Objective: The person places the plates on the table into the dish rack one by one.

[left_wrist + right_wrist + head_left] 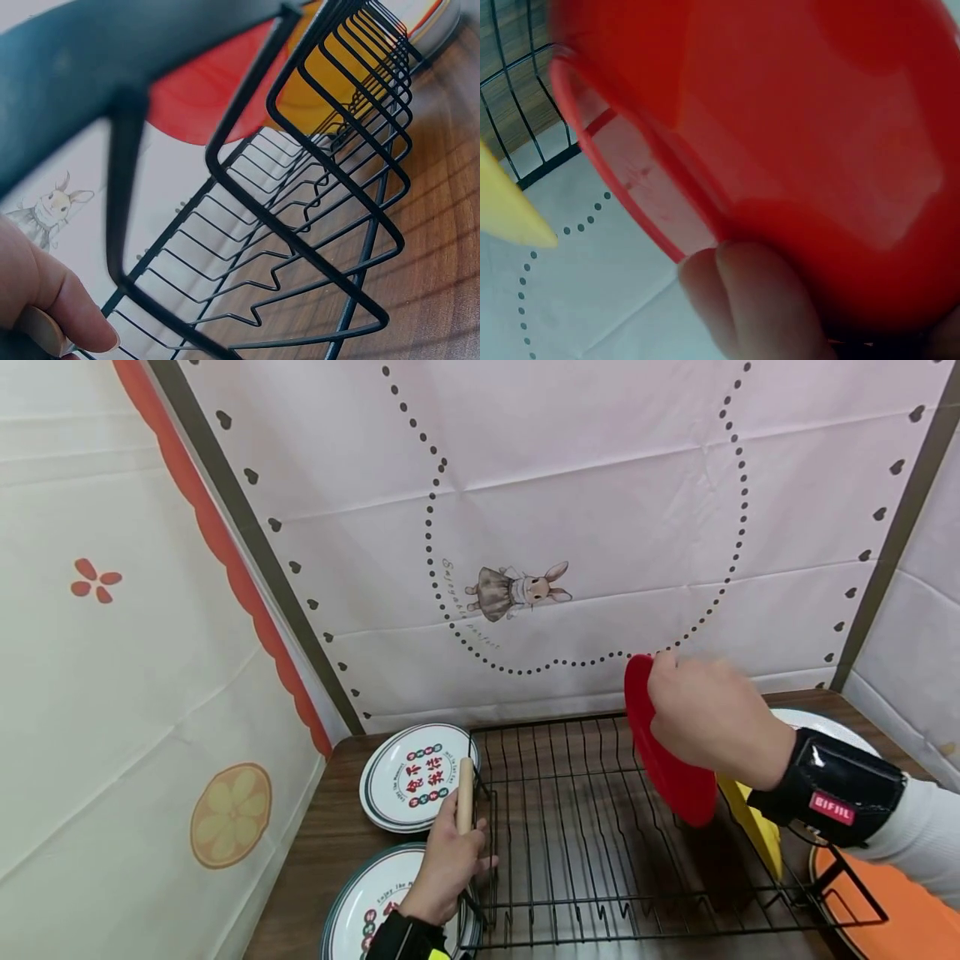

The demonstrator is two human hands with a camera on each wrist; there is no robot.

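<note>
A black wire dish rack [600, 835] stands on the brown wooden table [322, 843]. My left hand [450, 860] grips the rack's wooden handle [465, 793] at its left end; the thumb and handle show in the left wrist view [45, 307]. My right hand [705, 718] holds a red plate [663, 760] on edge over the rack's right part. In the right wrist view the red plate [780, 135] fills the frame, fingertips [742, 292] on its rim. A yellow plate [753, 822] stands upright in the rack just right of the red one.
Two white printed plates lie left of the rack, one at the back [412, 772] and one at the front [375, 902]. An orange plate [892, 910] and a white plate [817, 722] lie to the right. A printed cloth backdrop [525, 527] hangs behind.
</note>
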